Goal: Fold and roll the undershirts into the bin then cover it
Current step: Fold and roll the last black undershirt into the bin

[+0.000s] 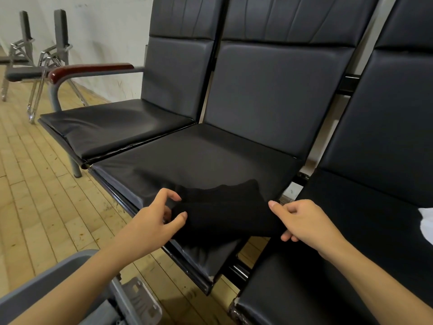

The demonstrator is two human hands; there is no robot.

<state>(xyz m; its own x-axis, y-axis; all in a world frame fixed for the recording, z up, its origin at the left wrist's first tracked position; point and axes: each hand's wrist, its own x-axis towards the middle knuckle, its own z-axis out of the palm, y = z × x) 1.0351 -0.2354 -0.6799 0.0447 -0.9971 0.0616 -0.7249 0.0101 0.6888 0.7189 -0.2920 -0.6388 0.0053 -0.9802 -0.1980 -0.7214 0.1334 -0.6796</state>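
I'm looking down on a row of black padded seats joined on a metal frame, backs against a pale wall. The floor is pale wood blocks. The far-left seat has a reddish wooden armrest; beyond it, by the wall, stand two chrome-legged chairs.

On the middle seat, at its front edge, lies a black undershirt, folded into a thick band running across the cushion. My left hand is at the band's left end, thumb and fingers curled around the cloth there. My right hand is at the right end, pinching the fabric, fingers bent, index tip up on the top edge.

On the right seat, at the frame's edge, there's a bit of white cloth; I can't tell what it is.

Bottom left, under my left forearm, a grey bin shows its rim, with a latch beside it. Its inside is out of sight.
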